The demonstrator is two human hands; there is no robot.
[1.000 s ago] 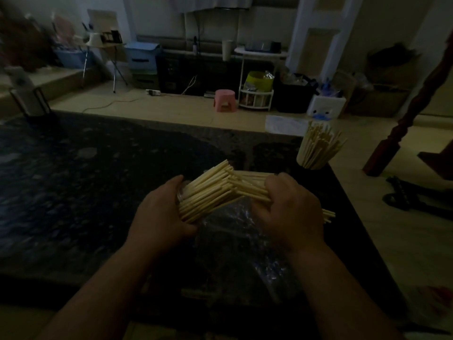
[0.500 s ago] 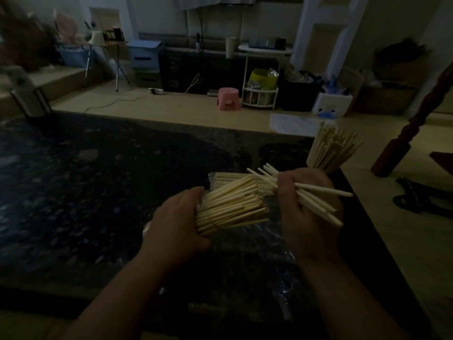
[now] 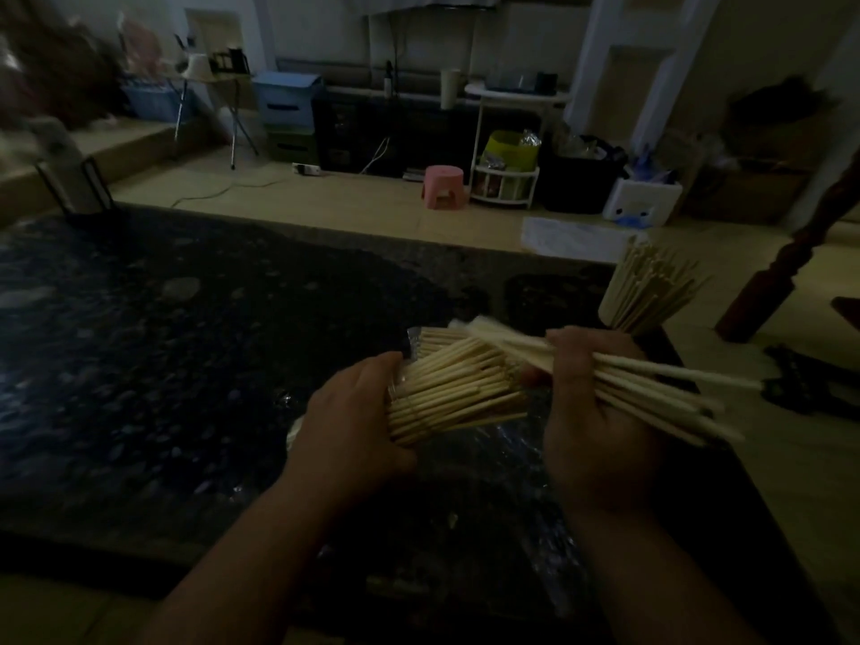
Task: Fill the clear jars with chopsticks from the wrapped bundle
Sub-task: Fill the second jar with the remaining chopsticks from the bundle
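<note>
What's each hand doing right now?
Left hand: grips the wrapped bundle.
Right hand: grips a loose handful of chopsticks.

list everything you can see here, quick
bundle: one, pale wood, in the left hand, over the table
loose chopsticks: a handful, pale wood, in the right hand
jar: one, clear, table's far right corner, full of chopsticks
wrap: one, clear plastic, on the table under the hands
table: one, dark speckled, foreground
stool: one, pink, floor beyond the table
box: one, blue, by the back wall
left hand: one, grips the bundle
right hand: one, grips the loose chopsticks
</note>
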